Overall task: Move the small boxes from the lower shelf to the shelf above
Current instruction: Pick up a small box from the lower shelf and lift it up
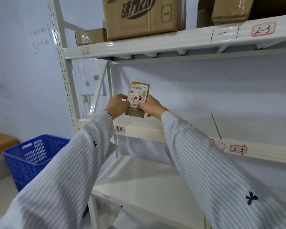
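A: Views on record?
B: One, head-worn, wide-angle. It faces forward and slightly down at a white shelving rack (155,129), close in, with both striped sleeves (205,171) filling the lower frame.
A: Shared coverage?
B: None; single view.

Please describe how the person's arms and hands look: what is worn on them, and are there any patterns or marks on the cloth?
Both arms wear long, loose sleeves of light cloth with fine grey-blue and white stripes. The left sleeve and the right sleeve carry small dark embroidered marks, shaped like little stars or bows. The cuffs end at the wrists. The left hand and the right hand are bare: no gloves, and no rings or watch visible.
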